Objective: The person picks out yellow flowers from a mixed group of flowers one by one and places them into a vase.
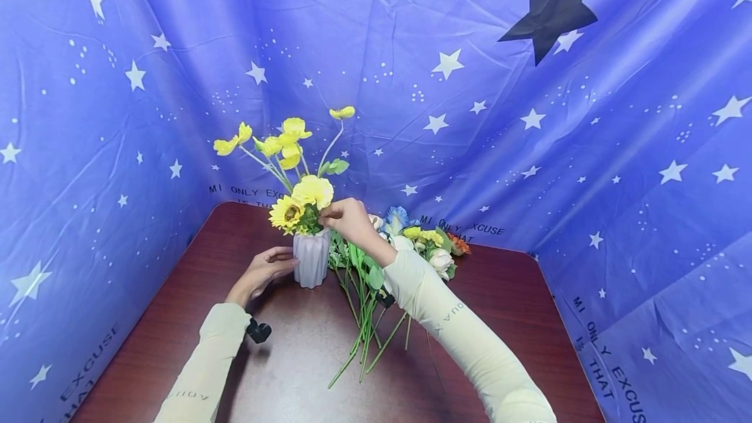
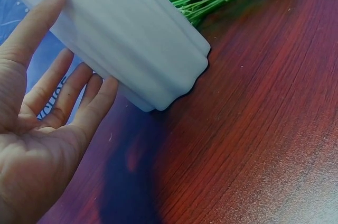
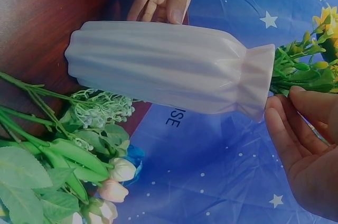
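A pale, fluted vase stands upright on the table, holding a sunflower, a fuller yellow bloom and several tall yellow flowers. Against the vase's left side rest the fingertips of my left hand; the left wrist view shows the thumb and fingers extended, the palm away from the wall. My right hand is at the vase's mouth, its thumb and fingers pinching a leafy flower stem just above the rim. Part of that stem is hidden behind the fingers.
Right of the vase lies a pile of loose flowers, with white blooms, a blue bloom and an orange one. Their green stems reach toward the table's front. A blue star-printed cloth hangs around the dark red table.
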{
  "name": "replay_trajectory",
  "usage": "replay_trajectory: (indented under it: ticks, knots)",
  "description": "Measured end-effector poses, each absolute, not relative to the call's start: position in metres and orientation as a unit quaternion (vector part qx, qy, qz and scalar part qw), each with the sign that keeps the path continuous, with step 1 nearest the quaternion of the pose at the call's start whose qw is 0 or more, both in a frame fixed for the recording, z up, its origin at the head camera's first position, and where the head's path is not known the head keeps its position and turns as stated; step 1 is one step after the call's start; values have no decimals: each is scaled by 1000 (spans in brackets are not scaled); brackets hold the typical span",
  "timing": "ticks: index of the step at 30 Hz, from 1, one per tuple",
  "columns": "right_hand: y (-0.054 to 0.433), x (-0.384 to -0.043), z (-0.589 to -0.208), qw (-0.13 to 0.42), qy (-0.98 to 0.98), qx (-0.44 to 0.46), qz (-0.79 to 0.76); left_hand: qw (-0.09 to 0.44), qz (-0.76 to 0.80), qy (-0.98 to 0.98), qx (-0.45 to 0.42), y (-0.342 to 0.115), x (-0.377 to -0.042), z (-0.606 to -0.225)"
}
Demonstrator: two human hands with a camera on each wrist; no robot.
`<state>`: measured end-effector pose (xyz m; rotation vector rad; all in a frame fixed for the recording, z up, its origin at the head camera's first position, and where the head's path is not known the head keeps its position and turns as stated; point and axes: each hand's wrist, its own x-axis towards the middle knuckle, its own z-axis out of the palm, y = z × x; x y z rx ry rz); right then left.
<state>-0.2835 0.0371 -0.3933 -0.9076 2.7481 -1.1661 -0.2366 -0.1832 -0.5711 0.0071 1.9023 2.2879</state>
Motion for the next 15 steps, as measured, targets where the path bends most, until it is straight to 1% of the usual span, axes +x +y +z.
replay_trajectory:
  ticks: [15]
  knots:
    - [44, -283, -389, 10, 883, -296, -365, 83, 769, 634, -3, -184, -239, -575]
